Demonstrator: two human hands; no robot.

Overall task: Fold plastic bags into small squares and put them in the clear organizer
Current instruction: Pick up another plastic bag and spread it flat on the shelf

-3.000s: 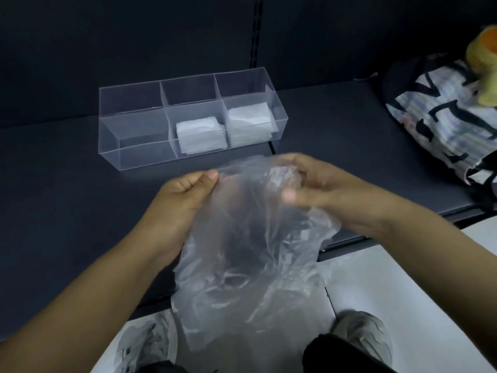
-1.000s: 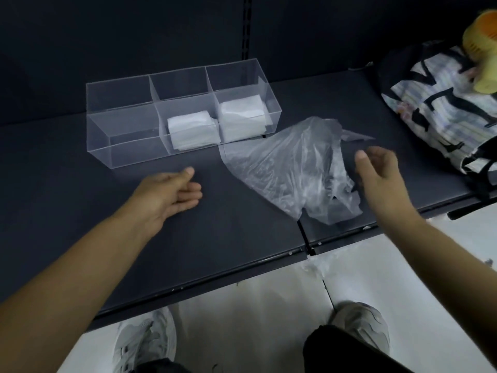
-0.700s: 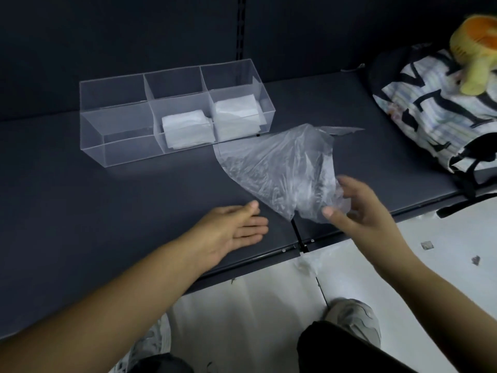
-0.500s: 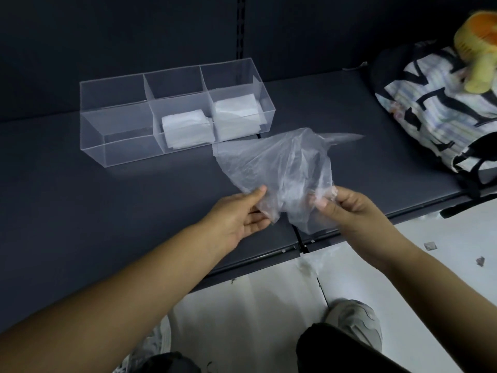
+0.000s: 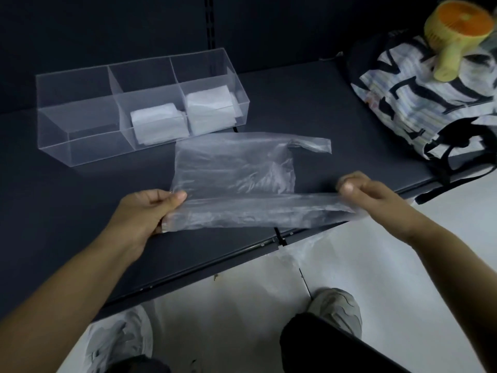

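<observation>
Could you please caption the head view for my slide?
Left hand and right hand hold a plastic bag stretched over the shelf, near a clear organizer with folded bags in two compartments.

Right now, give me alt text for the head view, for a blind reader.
The left hand and right hand hold a clear plastic bag stretched over a dark shelf. Behind it, a clear organizer holds folded bags in its middle and right compartments.
</observation>
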